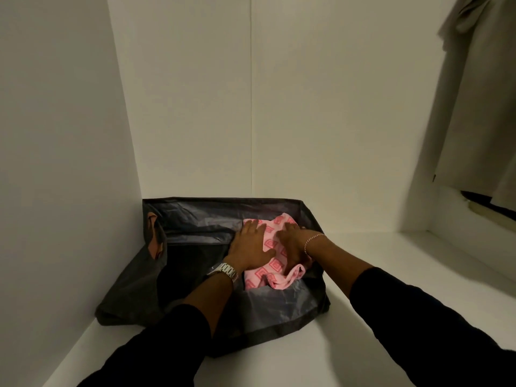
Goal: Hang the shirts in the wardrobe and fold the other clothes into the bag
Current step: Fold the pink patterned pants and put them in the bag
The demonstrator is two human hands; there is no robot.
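Pink garment w/ darker pink square pattern, folded, lies inside open dark grey bag, toward its right half. Long axis runs front-to-back, tilted slightly right at the far end; a rolled edge sits at the near-right corner. Left hand: flat, fingers spread, pressing on garment's left side; metal watch on wrist. Right hand: fingers extended, palm down on garment's right side, gripping nothing; thin bracelet on wrist. Both arms in black sleeves. Bag rests on white wardrobe floor, pushed into back-left corner against white side panel. Pale garment hangs at upper right, in the next section.
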